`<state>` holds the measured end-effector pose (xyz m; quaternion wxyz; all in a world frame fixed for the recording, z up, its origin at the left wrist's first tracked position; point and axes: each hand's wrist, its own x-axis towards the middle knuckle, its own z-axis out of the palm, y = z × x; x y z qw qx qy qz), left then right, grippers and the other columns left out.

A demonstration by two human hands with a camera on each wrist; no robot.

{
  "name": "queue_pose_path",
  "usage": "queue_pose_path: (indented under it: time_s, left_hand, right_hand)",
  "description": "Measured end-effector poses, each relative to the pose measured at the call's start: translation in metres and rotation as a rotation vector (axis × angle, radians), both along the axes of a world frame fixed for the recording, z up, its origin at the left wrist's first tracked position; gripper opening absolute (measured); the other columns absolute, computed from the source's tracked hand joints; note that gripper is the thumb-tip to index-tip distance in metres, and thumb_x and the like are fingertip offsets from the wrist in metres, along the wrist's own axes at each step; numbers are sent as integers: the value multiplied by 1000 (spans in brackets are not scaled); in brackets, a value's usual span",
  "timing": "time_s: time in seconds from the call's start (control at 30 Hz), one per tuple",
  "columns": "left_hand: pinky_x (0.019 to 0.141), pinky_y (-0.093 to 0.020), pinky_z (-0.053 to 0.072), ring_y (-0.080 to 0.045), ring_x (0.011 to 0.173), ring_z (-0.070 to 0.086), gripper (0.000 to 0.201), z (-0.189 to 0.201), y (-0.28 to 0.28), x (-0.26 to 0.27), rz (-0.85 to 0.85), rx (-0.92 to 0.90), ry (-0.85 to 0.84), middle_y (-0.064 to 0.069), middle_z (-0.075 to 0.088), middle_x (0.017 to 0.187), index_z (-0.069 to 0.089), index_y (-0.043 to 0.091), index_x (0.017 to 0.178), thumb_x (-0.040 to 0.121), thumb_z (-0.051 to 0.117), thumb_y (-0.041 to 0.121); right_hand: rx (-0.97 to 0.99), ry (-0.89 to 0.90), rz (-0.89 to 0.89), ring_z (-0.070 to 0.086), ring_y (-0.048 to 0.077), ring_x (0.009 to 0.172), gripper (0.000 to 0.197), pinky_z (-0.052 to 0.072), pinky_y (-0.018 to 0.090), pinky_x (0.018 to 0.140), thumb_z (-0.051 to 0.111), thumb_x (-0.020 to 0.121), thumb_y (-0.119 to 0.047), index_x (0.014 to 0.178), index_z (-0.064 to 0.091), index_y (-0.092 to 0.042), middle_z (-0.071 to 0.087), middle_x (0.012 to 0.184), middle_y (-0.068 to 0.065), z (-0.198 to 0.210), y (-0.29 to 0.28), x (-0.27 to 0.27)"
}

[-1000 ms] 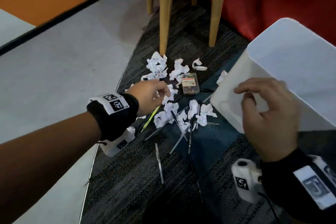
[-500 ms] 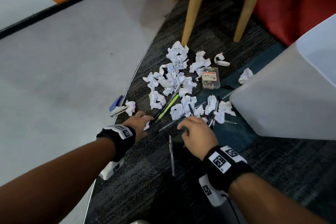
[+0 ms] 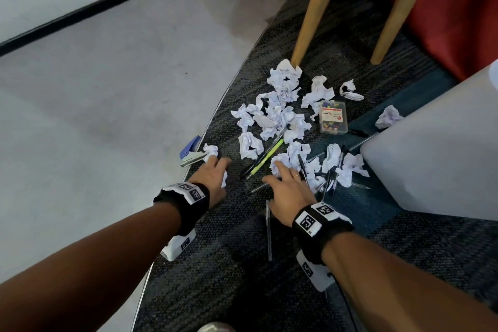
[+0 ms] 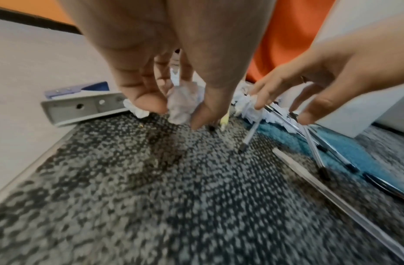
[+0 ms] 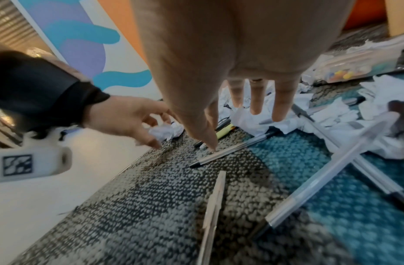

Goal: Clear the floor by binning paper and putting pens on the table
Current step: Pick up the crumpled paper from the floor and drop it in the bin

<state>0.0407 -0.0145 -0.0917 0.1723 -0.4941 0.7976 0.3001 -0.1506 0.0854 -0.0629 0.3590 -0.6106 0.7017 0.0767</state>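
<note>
Both hands down at the near edge of the litter on the carpet; left hand [image 3: 213, 178] curled over a small paper ball [image 4: 182, 105], thumb and fingers pinching it against the floor, a second crumple [image 3: 210, 150] touching the fingertips and a blue stapler [image 3: 190, 150] just beyond, on the pale floor past the carpet edge. Right hand [image 3: 289, 188] spread and relaxed, holding nothing; fingertips [image 5: 255, 105] resting on a crumpled paper [image 3: 280, 163], thumb tip touching a clear pen [image 5: 230, 149] lying slantwise across the palm's line, tip toward the left.

Main heap of crumpled paper [image 3: 277, 113] straight ahead of both hands, toward the wooden chair legs [image 3: 314, 16]; yellow-green pen [image 3: 266, 158] between the two hands, long axis running away and rightward; a bundle of clear pens [image 3: 330, 178] fanned just right of the right hand, mostly pointing away. White bin [image 3: 436, 151] to the right, tipped on its side by the look of it (mouth not shown), so nearer the right hand; probably a short sweep rightward for paper, with the pens in the way.

Open carpet behind the wrists, with one more pen [image 3: 268, 232] lying lengthwise there; a clear box of pins [image 3: 333, 117] at the heap's far right edge, no part of the job. No surface for the pens in view.
</note>
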Motion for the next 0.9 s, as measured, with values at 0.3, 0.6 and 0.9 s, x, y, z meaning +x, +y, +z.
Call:
queue_pose_path:
  time_s: [0.3, 0.6, 0.9]
  left_hand:
    - [92, -37, 46, -38, 122, 49, 53, -4, -28, -6, -41, -46, -222, -22, 10, 149, 45, 17, 132, 83, 64, 24]
    - [98, -36, 45, -32, 119, 52, 55, -3, -26, -8, -35, -4, -84, -10, 27, 146, 45, 11, 134, 83, 63, 14]
    - [89, -11, 40, -6, 101, 56, 50, 79, 4, -62, 40, 223, 495, 11, 55, 122, 61, 29, 120, 74, 78, 19]
  right_hand:
    - [-162, -115, -63, 30, 30, 138, 46, 34, 43, 111, 51, 91, -17, 136, 49, -28, 17, 158, 2, 9, 5, 19]
    - [-232, -168, -131, 39, 25, 131, 47, 36, 38, 108, 51, 91, -17, 136, 49, -29, 34, 149, -2, 11, 8, 17]
    - [-390, -438, -392, 45, 13, 129, 82, 39, 23, 103, 64, 88, -7, 153, 19, -31, 34, 152, -1, 20, 4, 4]
